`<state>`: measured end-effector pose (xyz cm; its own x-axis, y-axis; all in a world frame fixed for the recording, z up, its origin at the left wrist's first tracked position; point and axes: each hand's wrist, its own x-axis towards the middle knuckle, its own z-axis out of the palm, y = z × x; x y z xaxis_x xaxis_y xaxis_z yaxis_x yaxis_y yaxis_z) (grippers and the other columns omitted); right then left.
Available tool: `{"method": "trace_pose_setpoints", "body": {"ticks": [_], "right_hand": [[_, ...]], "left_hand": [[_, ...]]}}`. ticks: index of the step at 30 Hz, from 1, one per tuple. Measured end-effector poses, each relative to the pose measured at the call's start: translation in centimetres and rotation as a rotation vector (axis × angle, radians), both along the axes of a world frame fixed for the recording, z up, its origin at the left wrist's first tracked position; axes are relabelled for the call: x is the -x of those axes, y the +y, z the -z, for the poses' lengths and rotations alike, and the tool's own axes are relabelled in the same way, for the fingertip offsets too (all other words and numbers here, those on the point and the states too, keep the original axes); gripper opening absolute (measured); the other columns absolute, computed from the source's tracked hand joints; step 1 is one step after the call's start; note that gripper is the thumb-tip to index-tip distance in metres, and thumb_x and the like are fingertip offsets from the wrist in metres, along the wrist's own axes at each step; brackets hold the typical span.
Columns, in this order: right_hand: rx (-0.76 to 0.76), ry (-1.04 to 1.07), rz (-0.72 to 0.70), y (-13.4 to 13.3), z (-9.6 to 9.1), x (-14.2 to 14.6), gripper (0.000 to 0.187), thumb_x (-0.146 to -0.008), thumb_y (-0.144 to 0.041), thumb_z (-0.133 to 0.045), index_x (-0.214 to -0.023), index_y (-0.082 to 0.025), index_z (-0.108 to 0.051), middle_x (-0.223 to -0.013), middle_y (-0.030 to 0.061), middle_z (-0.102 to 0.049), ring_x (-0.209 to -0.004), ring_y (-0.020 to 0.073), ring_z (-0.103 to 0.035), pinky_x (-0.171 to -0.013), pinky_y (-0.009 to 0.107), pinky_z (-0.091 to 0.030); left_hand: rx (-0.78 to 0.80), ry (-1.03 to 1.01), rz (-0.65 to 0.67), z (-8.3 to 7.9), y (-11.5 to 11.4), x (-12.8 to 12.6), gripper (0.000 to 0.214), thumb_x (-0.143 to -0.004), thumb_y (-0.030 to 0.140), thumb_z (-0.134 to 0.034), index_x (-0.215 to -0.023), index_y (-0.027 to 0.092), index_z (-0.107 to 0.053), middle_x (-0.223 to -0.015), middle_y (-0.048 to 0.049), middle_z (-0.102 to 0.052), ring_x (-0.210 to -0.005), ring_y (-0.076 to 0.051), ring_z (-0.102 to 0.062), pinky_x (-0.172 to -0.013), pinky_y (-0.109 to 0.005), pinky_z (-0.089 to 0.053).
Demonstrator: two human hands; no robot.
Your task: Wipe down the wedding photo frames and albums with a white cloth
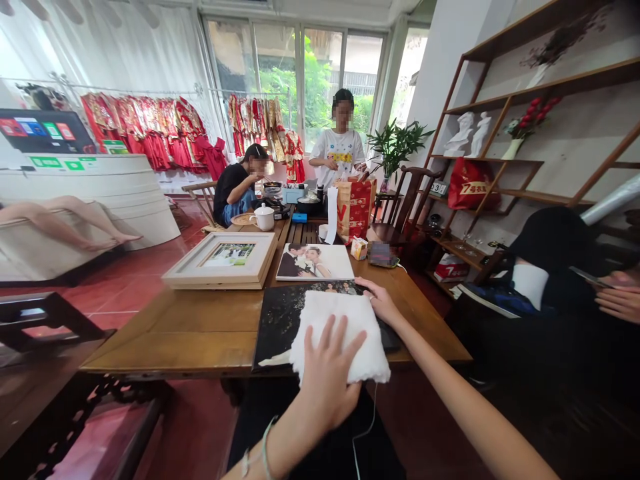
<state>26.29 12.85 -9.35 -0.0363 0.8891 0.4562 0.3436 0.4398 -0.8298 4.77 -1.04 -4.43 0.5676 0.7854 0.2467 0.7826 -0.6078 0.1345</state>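
Note:
My left hand (333,363) lies with fingers spread flat on a white fluffy cloth (345,307). The cloth rests on a dark photo panel (275,320) at the table's near edge and covers much of its picture. At the panel's far right corner, my right hand (383,303) is closed around the edge; some of its fingers are hidden. Just beyond lies a lighter photo panel (320,262) showing a couple. A pale picture frame (217,260) sits on the table to the left, apart from both hands.
The wooden table (185,327) also bears a white lidded mug (263,217), a red paper bag (356,207), a small box (359,248) and a phone (383,254). Two people are at the far end. Another person sits close on the right. A white cord (367,427) hangs below.

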Motion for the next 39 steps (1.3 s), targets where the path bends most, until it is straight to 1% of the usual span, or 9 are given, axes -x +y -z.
{"method": "trace_pose_setpoints", "body": {"ticks": [3,6,9,14,19,23,28,33,39], "right_hand": [[0.006,-0.015,0.023,-0.1,-0.2,0.1,0.042,-0.074,-0.012,-0.045,-0.107,-0.023,-0.067,-0.123,0.0037,-0.062,-0.122,0.0197,-0.05,-0.11,0.044,-0.029],[0.005,-0.024,0.026,-0.2,-0.2,0.1,0.043,-0.074,-0.011,-0.044,-0.106,-0.023,-0.068,-0.122,0.0033,-0.062,-0.122,0.0193,-0.05,-0.11,0.043,-0.029],[-0.006,-0.031,0.041,-0.1,-0.2,0.2,0.042,-0.074,-0.011,-0.043,-0.106,-0.023,-0.068,-0.122,0.0036,-0.062,-0.123,0.0189,-0.049,-0.11,0.043,-0.028],[-0.028,-0.06,0.047,-0.1,-0.2,0.1,0.042,-0.076,-0.01,-0.042,-0.106,-0.023,-0.067,-0.123,0.0043,-0.062,-0.123,0.0188,-0.049,-0.11,0.045,-0.028],[-0.028,-0.076,0.039,-0.2,-0.4,0.1,0.036,-0.079,-0.017,-0.048,-0.11,-0.021,-0.065,-0.125,0.0075,-0.06,-0.123,0.02,-0.049,-0.108,0.044,-0.031],[-0.022,-0.07,0.055,-0.2,-0.3,0.2,0.034,-0.078,-0.022,-0.054,-0.11,-0.021,-0.065,-0.124,0.0088,-0.06,-0.122,0.0218,-0.05,-0.107,0.045,-0.032],[-0.003,0.009,0.047,0.1,0.1,0.2,0.035,-0.073,-0.026,-0.057,-0.106,-0.021,-0.067,-0.123,0.0079,-0.062,-0.122,0.0236,-0.05,-0.107,0.046,-0.031],[0.169,0.219,0.013,-0.2,-0.8,-0.3,0.04,-0.069,-0.034,-0.059,-0.106,-0.021,-0.068,-0.122,0.0089,-0.062,-0.114,0.0265,-0.056,-0.099,0.044,-0.041],[0.152,0.204,0.048,-0.6,-1.8,-0.2,0.037,-0.074,-0.04,-0.057,-0.103,-0.02,-0.068,-0.116,0.0095,-0.065,-0.112,0.0257,-0.057,-0.102,0.042,-0.038]], "left_hand": [[-0.032,-0.011,-0.086,0.3,-0.9,2.6,0.074,-0.076,0.037,-0.056,-0.142,0.041,-0.023,-0.152,-0.0013,-0.021,-0.138,-0.032,-0.016,-0.105,-0.06,-0.015],[-0.114,-0.013,-0.205,0.2,0.3,5.0,0.067,-0.076,0.029,-0.054,-0.14,0.036,-0.033,-0.148,-0.0027,-0.03,-0.135,-0.032,-0.023,-0.104,-0.055,-0.019],[-0.178,-0.001,-0.248,-0.1,1.8,6.3,0.06,-0.078,0.025,-0.051,-0.136,0.031,-0.041,-0.145,-0.0056,-0.036,-0.133,-0.031,-0.028,-0.103,-0.053,-0.022],[-0.148,0.035,-0.237,-0.9,4.1,6.3,0.054,-0.082,0.028,-0.049,-0.135,0.032,-0.043,-0.143,-0.006,-0.039,-0.132,-0.031,-0.031,-0.099,-0.054,-0.026],[-0.034,0.099,-0.209,-2.3,8.4,5.9,0.05,-0.087,0.033,-0.044,-0.137,0.03,-0.039,-0.144,-0.0087,-0.037,-0.132,-0.033,-0.029,-0.096,-0.059,-0.028],[-0.003,0.093,-0.174,-2.7,10.3,4.4,0.048,-0.089,0.037,-0.042,-0.137,0.029,-0.04,-0.145,-0.0107,-0.035,-0.133,-0.035,-0.026,-0.097,-0.062,-0.025],[-0.003,0.026,0.024,-1.7,7.5,0.6,0.055,-0.083,0.04,-0.052,-0.136,0.035,-0.038,-0.147,-0.007,-0.033,-0.134,-0.033,-0.024,-0.101,-0.062,-0.021],[-0.019,-0.055,0.134,-0.6,4.4,-2.3,0.057,-0.082,0.042,-0.052,-0.137,0.037,-0.036,-0.147,-0.0047,-0.033,-0.135,-0.033,-0.021,-0.102,-0.065,-0.016],[0.057,-0.073,0.191,-1.2,1.5,-1.8,0.06,-0.079,0.034,-0.053,-0.136,0.037,-0.037,-0.148,-0.0019,-0.031,-0.136,-0.032,-0.019,-0.104,-0.064,-0.013]]}}
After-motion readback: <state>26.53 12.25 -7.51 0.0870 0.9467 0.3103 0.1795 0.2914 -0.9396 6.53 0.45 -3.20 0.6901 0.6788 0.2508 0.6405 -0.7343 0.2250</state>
